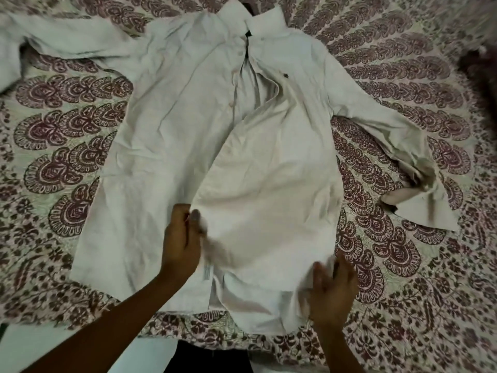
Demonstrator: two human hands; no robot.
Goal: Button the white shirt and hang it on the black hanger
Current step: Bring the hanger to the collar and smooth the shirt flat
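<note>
Head view. Patterned bedspread (67,135), maroon motifs on pale ground, is filling the frame. White shirt (166,130) is lying front-up across the centre, collar (265,22) pointing to the top edge. One sleeve is trailing to the upper left, the other bending down at the right with its cuff turned. The front is lying unfastened, the right-of-frame panel overlapping the other toward the hem. Buttons (240,53) are showing along the left-of-frame panel's edge. A dark strip is showing in the neck gap; cannot tell what it is.

Left hand (183,243), lower centre, is curling its fingers and pinching the overlapping panel's edge. Right hand (333,286), lower right, is lying against the hem, fingers slightly spread and blurred; cannot tell whether they are gripping cloth.
</note>
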